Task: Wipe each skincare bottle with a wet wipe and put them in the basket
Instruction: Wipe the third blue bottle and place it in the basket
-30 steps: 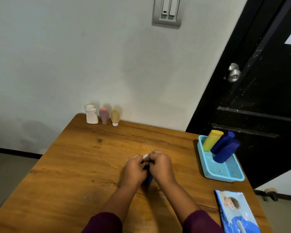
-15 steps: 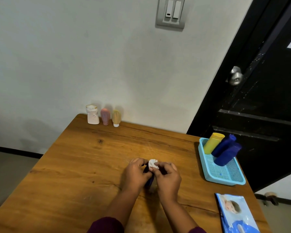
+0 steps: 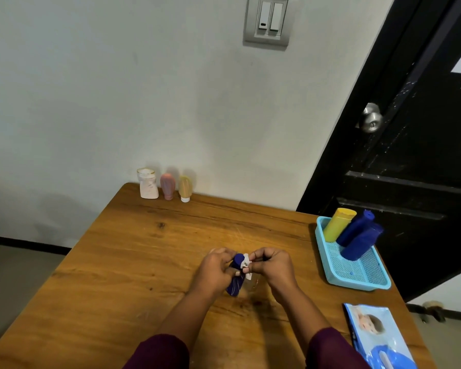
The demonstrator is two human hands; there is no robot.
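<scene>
Head view: the left hand (image 3: pixel 216 270) grips the small dark blue plastic bottle (image 3: pixel 234 284) at the near middle of the wooden table (image 3: pixel 144 262). The right hand (image 3: pixel 272 267) pinches the crumpled white wet wipe (image 3: pixel 246 262) against its cap. A second ago both hands hid the bottle; they have since parted slightly, baring it. Wiping looks nearly done. The light blue mesh basket (image 3: pixel 357 284) waits at right.

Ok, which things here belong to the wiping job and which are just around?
Part of the job: left hand gripping the blue bottle; right hand pinching the wipe; basket holding a yellow bottle and two blue bottles; white bottle, pink bottle and tan bottle by the wall; wipes pack.

Just lying about: light switch, door, doorknob.
</scene>
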